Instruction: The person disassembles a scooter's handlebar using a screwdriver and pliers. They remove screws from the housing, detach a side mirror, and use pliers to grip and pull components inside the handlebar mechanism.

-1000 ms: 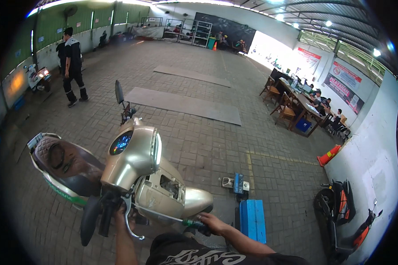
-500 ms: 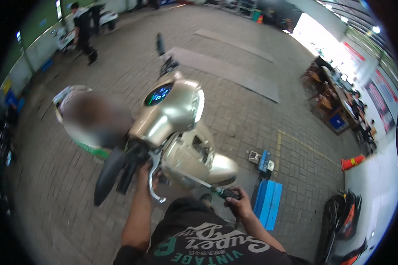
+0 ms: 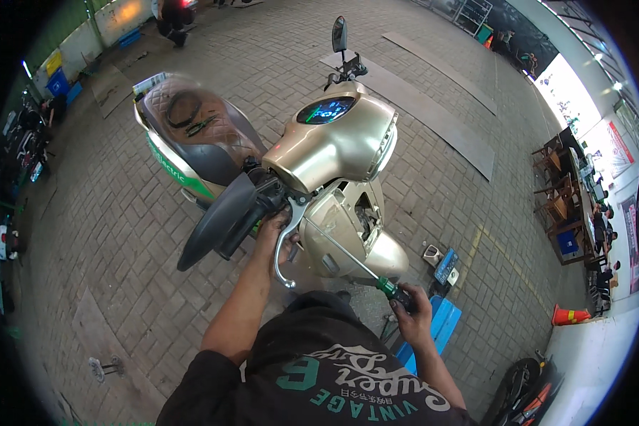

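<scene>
A gold scooter (image 3: 326, 153) with a lit dash stands in front of me. My right hand (image 3: 415, 316) is closed on the green and black handle of a long screwdriver (image 3: 389, 286). Its thin shaft slants up and left across the scooter's front panel (image 3: 323, 252), ending near the base of the silver brake lever (image 3: 286, 245). Behind that lever, under the handlebar, my left hand (image 3: 270, 233) has its fingers curled in; the lever partly covers them, and what they hold is hidden. Beside this hand are the black grip (image 3: 238, 238) and a dark mirror (image 3: 216, 220).
On the quilted brown seat (image 3: 206, 121) lie a dark loop and a small tool. A blue toolbox (image 3: 441, 319) and loose parts (image 3: 444, 268) are on the paving by my right arm. Farther right are an orange cone (image 3: 570, 315), a parked motorcycle (image 3: 522, 390) and a long table (image 3: 582, 206).
The whole view has shifted, so the scooter appears higher and farther right. Both hands keep their places at the scooter, the right still gripping the screwdriver. The person at the back is now mostly cut off.
</scene>
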`<state>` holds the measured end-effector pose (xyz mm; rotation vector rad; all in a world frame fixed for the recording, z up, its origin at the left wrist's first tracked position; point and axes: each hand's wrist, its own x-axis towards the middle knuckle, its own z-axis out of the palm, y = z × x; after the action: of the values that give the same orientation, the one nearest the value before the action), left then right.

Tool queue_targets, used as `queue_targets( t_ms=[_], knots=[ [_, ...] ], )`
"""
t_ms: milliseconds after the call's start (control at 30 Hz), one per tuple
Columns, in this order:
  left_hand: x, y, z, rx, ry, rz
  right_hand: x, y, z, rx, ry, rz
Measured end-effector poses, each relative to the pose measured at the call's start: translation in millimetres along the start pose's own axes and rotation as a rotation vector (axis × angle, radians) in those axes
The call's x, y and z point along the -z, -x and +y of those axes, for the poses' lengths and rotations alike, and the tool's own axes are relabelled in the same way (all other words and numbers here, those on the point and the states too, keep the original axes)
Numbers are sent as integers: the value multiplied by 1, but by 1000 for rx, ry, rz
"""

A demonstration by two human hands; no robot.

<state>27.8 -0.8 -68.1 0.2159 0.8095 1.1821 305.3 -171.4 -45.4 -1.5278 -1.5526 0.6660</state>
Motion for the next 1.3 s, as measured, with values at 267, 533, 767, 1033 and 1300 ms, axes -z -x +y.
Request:
queue_targets(
  t_ms=[267, 533, 767, 1033, 1300],
  knots=[
    [7, -7, -10, -22, 25, -52, 41, -37, -2, -829, -756, -691],
    [3, -13, -18, 2, 262, -94, 33, -64, -35, -257, 433, -633],
    [-2, -10, -17, -24, 363, -115, 35, -41, -11, -1071, -640, -612],
    [25, -26, -28, 87, 431, -319, -1, -6, -5, -1206, -1324, 27],
    [22, -27, -28, 20, 458, -276, 8, 16, 6, -1234, -1198, -171]
  ],
)
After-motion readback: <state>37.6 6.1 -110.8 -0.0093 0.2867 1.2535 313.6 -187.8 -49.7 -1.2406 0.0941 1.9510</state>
